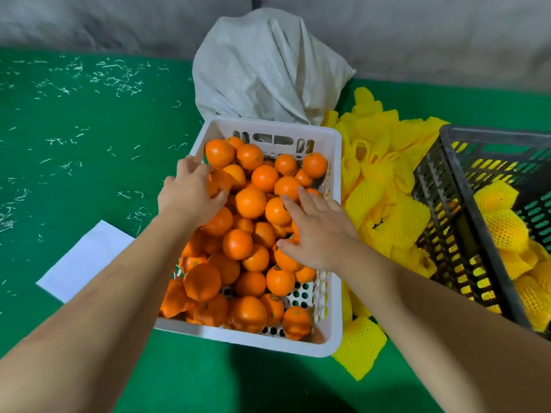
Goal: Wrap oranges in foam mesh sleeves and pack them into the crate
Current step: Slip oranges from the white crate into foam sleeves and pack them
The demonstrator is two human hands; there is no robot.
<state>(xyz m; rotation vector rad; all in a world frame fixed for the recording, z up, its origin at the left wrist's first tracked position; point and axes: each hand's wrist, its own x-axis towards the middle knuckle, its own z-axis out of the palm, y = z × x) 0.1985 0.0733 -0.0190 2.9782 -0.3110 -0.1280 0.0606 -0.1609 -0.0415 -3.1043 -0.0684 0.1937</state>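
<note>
Orange, glossy and round, the loose unwrapped oranges (pixel 251 202) fill the white perforated plastic basket (pixel 335 329), my landmark for all that follows. Over the basket's far left corner my left hand (pixel 187 196) curls its fingers round one orange (pixel 219 181) against the rim; the thumb presses its near side. Over the basket's right half my right hand (pixel 317 231) lies with fingers spread and nearly straight, touching the tops of the fruit and gripping none that I can see. Just right of the basket lies a heap of yellow foam mesh sleeves (pixel 375 186), and right of that heap stands the dark slotted plastic crate (pixel 441 231), already holding several sleeved oranges (pixel 504 231). Behind the basket slumps a grey woven sack (pixel 268 67); left of it, a white paper sheet (pixel 86 260) rests on the green felt table (pixel 74 120). I judge each orange firm, moderately heavy and smooth enough to roll, so it is best cupped round its widest part. The sleeves look light, soft and stretchy, best opened at the mouth.
</note>
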